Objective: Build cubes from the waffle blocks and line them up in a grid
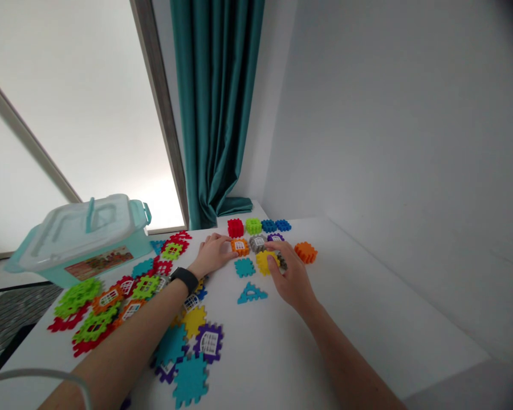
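Observation:
My left hand [214,254], with a black watch on the wrist, has its thumb and fingertips at the left edge of an orange window block [240,246]. My right hand [289,274] curls over a yellow notched block [264,263], thumb against it, while its forefinger reaches beside a grey window block [257,244]. A dark grey piece [283,261] is partly hidden under that hand. Nearer me lie a turquoise square block [244,267] and a turquoise triangle [252,292]. Behind the hands is a purple block [276,237], partly covered.
Red [235,228], lime [253,226] and blue blocks [283,225] line the back. An orange stack [306,252] stands right of my right hand. Mixed interlocking pieces [145,287] are heaped around my left arm. A lidded turquoise bin [85,239] stands at left; a wall borders the right.

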A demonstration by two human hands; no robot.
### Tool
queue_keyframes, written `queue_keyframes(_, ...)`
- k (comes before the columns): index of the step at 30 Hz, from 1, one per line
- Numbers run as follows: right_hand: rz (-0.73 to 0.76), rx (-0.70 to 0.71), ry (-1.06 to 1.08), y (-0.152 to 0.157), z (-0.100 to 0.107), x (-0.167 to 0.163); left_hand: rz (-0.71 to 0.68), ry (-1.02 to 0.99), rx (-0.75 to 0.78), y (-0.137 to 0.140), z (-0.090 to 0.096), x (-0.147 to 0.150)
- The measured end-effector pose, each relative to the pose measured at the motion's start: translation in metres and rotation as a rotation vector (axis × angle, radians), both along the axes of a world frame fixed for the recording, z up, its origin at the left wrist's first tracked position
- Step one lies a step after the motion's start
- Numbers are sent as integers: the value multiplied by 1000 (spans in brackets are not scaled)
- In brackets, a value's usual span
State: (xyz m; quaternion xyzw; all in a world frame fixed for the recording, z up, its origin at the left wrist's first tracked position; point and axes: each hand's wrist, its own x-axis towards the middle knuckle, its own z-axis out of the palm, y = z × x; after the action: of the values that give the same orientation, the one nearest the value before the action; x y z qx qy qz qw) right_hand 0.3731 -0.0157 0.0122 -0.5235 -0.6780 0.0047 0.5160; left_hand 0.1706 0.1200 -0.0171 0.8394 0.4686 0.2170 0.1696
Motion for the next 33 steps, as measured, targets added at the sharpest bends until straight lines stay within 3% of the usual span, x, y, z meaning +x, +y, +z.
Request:
queue_keyframes(7,1,-7,-4,0,-1,0,-33,-24,1,2,2,-1)
queue_keyframes(12,1,0,-31,0,-2,-4,-105,-75,6,-1,12,-15)
queue_keyframes(23,152,-29,-144,0,-17,-30,-200,-111,11,-44,35,-87)
queue_keyframes(33,317,-124,-308,-2,-16,-61,-197,13,153,-85,39,-143)
